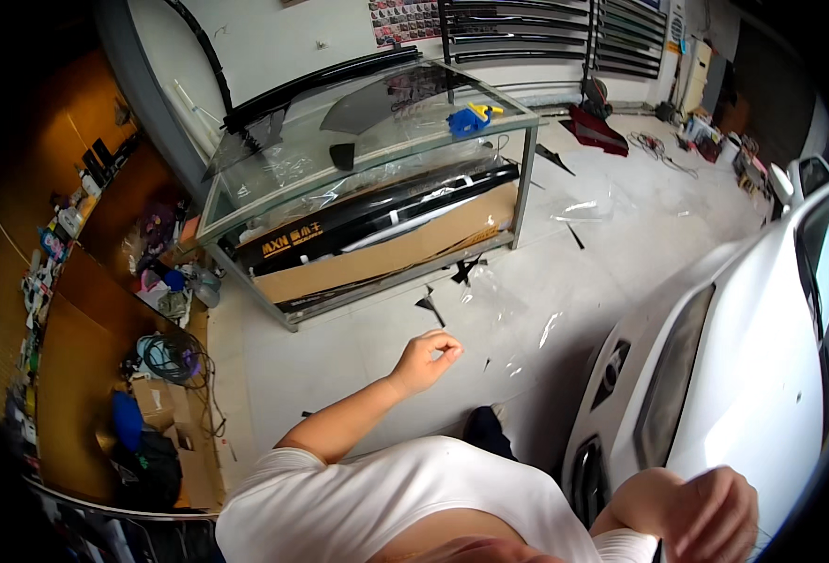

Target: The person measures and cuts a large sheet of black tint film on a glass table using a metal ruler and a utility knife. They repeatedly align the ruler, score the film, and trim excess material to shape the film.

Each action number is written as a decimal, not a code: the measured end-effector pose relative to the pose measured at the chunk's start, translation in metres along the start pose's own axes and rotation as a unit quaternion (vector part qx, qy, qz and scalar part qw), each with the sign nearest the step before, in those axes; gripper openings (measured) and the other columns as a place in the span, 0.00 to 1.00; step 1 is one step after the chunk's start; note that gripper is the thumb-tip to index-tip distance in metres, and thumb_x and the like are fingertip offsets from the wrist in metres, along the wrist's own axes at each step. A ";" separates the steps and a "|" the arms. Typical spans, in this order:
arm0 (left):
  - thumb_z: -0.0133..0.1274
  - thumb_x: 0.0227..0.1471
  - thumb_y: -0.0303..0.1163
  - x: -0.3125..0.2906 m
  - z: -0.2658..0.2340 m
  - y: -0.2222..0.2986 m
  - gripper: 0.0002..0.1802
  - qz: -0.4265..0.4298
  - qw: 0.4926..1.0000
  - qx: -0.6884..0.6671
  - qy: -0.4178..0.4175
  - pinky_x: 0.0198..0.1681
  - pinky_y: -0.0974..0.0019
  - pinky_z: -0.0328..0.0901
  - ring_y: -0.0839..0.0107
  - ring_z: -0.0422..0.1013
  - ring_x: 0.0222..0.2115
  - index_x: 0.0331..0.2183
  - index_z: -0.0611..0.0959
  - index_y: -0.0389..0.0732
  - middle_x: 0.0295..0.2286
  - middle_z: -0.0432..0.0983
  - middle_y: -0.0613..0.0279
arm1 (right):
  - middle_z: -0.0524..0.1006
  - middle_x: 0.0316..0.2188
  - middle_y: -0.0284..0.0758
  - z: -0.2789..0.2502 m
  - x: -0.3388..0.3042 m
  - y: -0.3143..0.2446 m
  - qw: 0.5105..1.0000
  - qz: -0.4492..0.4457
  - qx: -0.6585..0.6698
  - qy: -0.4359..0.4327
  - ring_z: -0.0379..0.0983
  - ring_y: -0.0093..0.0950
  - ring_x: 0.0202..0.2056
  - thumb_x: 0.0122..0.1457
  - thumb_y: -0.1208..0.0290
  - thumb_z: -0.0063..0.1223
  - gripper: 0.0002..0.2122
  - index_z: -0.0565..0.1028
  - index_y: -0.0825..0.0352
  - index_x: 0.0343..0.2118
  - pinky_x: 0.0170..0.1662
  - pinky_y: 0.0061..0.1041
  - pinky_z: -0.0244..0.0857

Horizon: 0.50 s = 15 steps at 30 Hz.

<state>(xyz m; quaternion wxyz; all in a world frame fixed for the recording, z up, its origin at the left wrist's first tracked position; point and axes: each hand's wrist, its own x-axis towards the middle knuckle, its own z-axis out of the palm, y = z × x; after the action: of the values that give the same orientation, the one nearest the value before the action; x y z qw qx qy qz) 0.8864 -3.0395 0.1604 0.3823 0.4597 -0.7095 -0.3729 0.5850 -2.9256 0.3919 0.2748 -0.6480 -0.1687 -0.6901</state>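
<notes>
My left hand (426, 363) is held out in front of my body over the pale tiled floor. Its fingers are curled in toward the thumb, and nothing shows in them. At the lower right, close to the front of a white car (752, 347), is my right hand (713, 518), raised and slightly blurred. Its fingers are folded; the inside of the hand is hidden, so I cannot make out what it may hold. Both forearms are bare below white sleeves.
Ahead stands a glass-topped metal-frame table (527, 122) bearing a blue and yellow tool (471, 118) and dark film pieces; a long cardboard box (386, 246) lies beneath. Black and clear film scraps (471, 269) litter the floor. Cluttered shelves (77, 319) and coiled cable (166, 359) are at left.
</notes>
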 end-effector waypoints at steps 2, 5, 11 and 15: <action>0.54 0.51 0.27 0.042 0.022 -0.022 0.06 -0.026 1.000 0.014 -0.002 0.36 0.69 0.65 0.70 0.71 0.30 0.28 0.80 0.35 0.27 0.76 0.59 | 0.75 0.20 0.28 -0.071 -0.017 0.023 0.990 0.050 -0.133 0.016 0.71 0.18 0.25 0.55 0.67 0.54 0.05 0.78 0.60 0.28 0.23 0.16 0.67; 0.54 0.51 0.28 0.092 0.038 -0.057 0.06 -0.084 0.996 0.021 0.011 0.36 0.68 0.66 0.70 0.72 0.30 0.28 0.80 0.35 0.27 0.76 0.59 | 0.75 0.20 0.34 -0.147 -0.014 0.092 0.953 0.175 -0.237 0.070 0.71 0.27 0.24 0.54 0.63 0.53 0.11 0.78 0.67 0.31 0.25 0.22 0.65; 0.55 0.49 0.27 0.165 0.017 -0.110 0.06 -0.174 0.966 0.058 0.181 0.35 0.67 0.65 0.68 0.71 0.28 0.27 0.80 0.34 0.25 0.76 0.58 | 0.77 0.27 0.40 -0.294 -0.017 0.246 0.866 0.439 -0.227 0.081 0.73 0.29 0.31 0.53 0.63 0.55 0.17 0.77 0.75 0.35 0.35 0.25 0.64; 0.57 0.45 0.27 0.267 0.002 -0.140 0.05 -0.093 0.932 0.210 0.280 0.32 0.62 0.63 0.60 0.70 0.28 0.25 0.80 0.36 0.25 0.75 0.57 | 0.79 0.29 0.39 -0.386 -0.048 0.336 0.811 0.498 -0.308 0.001 0.74 0.28 0.34 0.52 0.76 0.54 0.09 0.77 0.71 0.36 0.40 0.24 0.66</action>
<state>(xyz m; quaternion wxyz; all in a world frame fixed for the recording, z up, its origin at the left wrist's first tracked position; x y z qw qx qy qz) 0.8601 -3.3310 0.0895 0.4237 0.6790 -0.5902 -0.1053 0.4773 -3.4112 0.2631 0.3669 -0.6933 0.3983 -0.4755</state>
